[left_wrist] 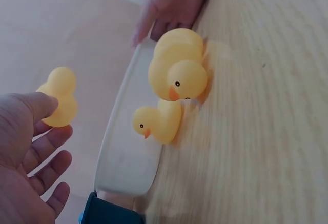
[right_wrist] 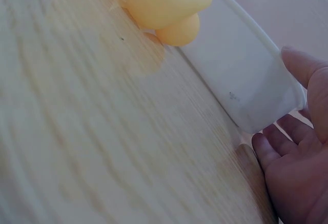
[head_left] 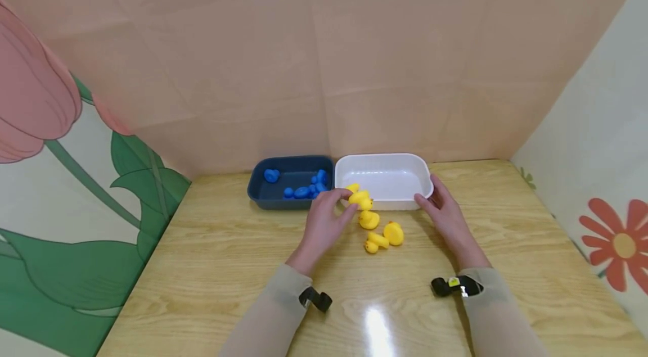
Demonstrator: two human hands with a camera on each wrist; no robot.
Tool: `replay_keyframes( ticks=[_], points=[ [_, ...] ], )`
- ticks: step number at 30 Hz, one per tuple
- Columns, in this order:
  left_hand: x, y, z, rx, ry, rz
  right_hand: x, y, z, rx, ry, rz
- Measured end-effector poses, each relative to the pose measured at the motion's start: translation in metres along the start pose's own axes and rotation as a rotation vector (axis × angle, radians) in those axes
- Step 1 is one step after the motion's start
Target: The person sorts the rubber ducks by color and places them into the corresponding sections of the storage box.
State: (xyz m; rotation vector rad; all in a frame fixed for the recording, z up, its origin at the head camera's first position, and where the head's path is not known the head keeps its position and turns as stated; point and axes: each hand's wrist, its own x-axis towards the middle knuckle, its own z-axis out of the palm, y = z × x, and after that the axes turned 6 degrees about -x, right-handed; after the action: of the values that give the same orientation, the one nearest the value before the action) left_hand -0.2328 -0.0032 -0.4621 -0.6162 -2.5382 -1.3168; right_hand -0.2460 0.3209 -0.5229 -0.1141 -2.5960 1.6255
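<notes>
My left hand [head_left: 328, 217] pinches a yellow rubber duck [left_wrist: 62, 98] between thumb and fingers, over the front left of a white tray [head_left: 385, 158]. A further bit of yellow shows just behind that duck in the head view; I cannot tell if it is a second duck. At the tray's right end, my right hand [head_left: 445, 215] grips the corner, its thumb at the rim and its fingers around the outer side. On the table before the tray lie a yellow duck [head_left: 369, 220], another duck [head_left: 393, 233] and a tipped one [head_left: 377, 242].
A dark blue tray [head_left: 291, 204] stands against the white tray's left side, with several blue ducks [head_left: 271, 175] in it. Both trays stand near the wooden table's [head_left: 212, 267] back edge, before a pinkish-brown backdrop [head_left: 243, 64].
</notes>
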Motion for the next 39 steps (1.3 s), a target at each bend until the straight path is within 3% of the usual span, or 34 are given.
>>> replay_keyframes(
  ticks=[16, 27, 39],
  points=[
    [0.036, -0.007, 0.025, 0.074, 0.064, -0.025, 0.001, -0.002, 0.000, 0.022, -0.003, -0.012],
    [0.051, -0.006, 0.038, 0.231, 0.092, -0.042, 0.000, -0.002, 0.000, 0.025, 0.001, -0.013],
    [0.059, -0.012, 0.049, 0.276, 0.058, -0.077, -0.001, -0.003, 0.001, 0.037, 0.006, -0.001]
  ],
)
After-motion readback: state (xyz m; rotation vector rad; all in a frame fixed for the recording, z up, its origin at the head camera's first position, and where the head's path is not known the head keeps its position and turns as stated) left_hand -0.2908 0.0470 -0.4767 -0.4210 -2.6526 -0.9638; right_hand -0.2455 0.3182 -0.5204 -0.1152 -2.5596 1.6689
